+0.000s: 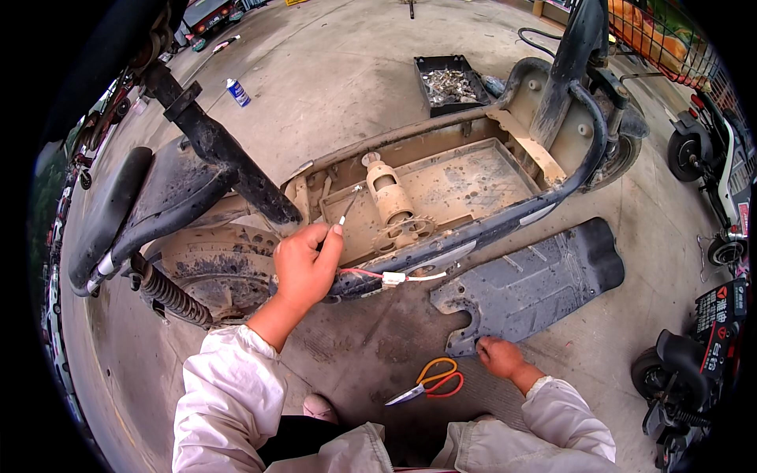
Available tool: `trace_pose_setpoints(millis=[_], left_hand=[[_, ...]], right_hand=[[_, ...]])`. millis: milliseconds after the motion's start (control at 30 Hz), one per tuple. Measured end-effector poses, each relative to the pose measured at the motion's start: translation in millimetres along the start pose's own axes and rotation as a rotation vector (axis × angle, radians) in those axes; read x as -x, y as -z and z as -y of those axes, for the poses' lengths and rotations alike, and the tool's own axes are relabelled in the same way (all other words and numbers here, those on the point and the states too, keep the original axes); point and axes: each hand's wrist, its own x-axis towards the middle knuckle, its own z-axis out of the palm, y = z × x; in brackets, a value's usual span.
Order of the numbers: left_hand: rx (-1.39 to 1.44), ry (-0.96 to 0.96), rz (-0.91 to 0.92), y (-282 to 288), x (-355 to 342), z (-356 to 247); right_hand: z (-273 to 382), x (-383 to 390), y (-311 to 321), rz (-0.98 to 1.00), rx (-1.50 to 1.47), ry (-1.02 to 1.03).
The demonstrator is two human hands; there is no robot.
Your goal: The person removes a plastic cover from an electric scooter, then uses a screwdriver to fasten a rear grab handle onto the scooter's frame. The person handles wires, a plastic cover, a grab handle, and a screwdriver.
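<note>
My left hand (307,264) is closed in a pinch on a wire, above the near rail of a dirty electric scooter frame (489,206). From that hand a red and white wire with a white connector (393,278) sticks out to the right. A thin dark length with pale ends (348,208) rises from the fingertips. My right hand (505,363) has its fingers curled at the near corner of a grey plastic floor panel (536,280) lying on the ground. Inside the frame's open tray stands a dusty cylindrical part (388,193) beside a toothed sprocket (406,230).
Scissors (430,383) with orange and red handles lie near my feet. A black bin (451,83) of small metal parts stands beyond the frame, and a blue spray can (237,92) farther left. Other scooters (686,370) are parked at right. A coil spring (175,296) sits at the frame's left.
</note>
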Motion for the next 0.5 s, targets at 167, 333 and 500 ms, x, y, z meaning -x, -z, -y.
trace_pose_setpoints(millis=[167,333,500], left_hand=[[0.200,-0.255,0.136,12,2,-2],[0.059,-0.528,0.269,27,5,-11],[-0.144,-0.731,0.322,30,13,-16]], right_hand=[[-2,0,-2,0.002,-0.008,0.007],[-1,0,-2,0.011,0.003,0.011],[1,1,-2,0.025,0.011,0.001]])
